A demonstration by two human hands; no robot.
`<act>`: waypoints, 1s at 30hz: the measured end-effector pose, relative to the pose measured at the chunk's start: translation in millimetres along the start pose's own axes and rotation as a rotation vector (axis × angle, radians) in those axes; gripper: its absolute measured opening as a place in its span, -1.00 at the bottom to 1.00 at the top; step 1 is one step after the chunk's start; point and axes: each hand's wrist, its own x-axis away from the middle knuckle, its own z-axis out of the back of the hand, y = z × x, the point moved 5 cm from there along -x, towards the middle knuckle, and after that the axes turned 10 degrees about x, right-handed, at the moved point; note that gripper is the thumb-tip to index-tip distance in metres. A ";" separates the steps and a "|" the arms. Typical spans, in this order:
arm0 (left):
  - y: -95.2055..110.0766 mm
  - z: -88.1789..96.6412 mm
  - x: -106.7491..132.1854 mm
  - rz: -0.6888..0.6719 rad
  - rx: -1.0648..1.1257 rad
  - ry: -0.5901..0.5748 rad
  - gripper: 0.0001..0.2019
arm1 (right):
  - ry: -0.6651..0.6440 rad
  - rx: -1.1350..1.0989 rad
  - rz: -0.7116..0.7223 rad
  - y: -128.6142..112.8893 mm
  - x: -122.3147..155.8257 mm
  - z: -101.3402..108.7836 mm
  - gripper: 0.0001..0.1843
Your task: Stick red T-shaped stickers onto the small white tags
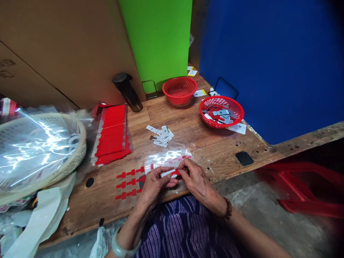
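Observation:
My left hand [154, 182] and my right hand [195, 179] meet at the near edge of the wooden table [215, 147]. Both pinch one small white strip with a red end [171, 173], held between the fingertips. Under the hands lies a clear plastic sheet [166, 157] carrying red stickers. Rows of red stickers [129, 183] lie just left of my left hand. A small pile of white strips [161, 135] sits further back on the table.
A stack of red sticker sheets in plastic [113, 134] lies at the left. A cream basket with clear bags [40, 147] stands far left. An empty red basket [179, 90] and a red basket of finished pieces [221, 111] stand behind. A black bottle [127, 92] leans on cardboard.

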 end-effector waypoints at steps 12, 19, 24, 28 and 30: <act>2.9 -0.5 2.4 0.030 0.003 0.042 -0.71 | 0.011 -0.034 0.000 -0.1 -2.0 -1.6 -0.89; 3.5 0.7 2.4 0.021 0.008 0.041 -0.71 | 0.021 -0.121 -0.047 5.9 -5.3 -5.1 -0.77; 1.5 1.1 4.1 0.049 0.023 0.049 -0.72 | 0.077 -0.175 -0.105 17.7 -7.2 1.2 -0.75; 4.8 0.3 5.1 0.032 0.022 0.064 -0.75 | -0.047 -0.297 -0.158 18.3 -2.2 0.7 -0.76; 5.6 -1.0 5.5 0.042 0.024 0.054 -0.74 | -0.153 -0.397 -0.174 14.9 1.0 -2.8 -0.73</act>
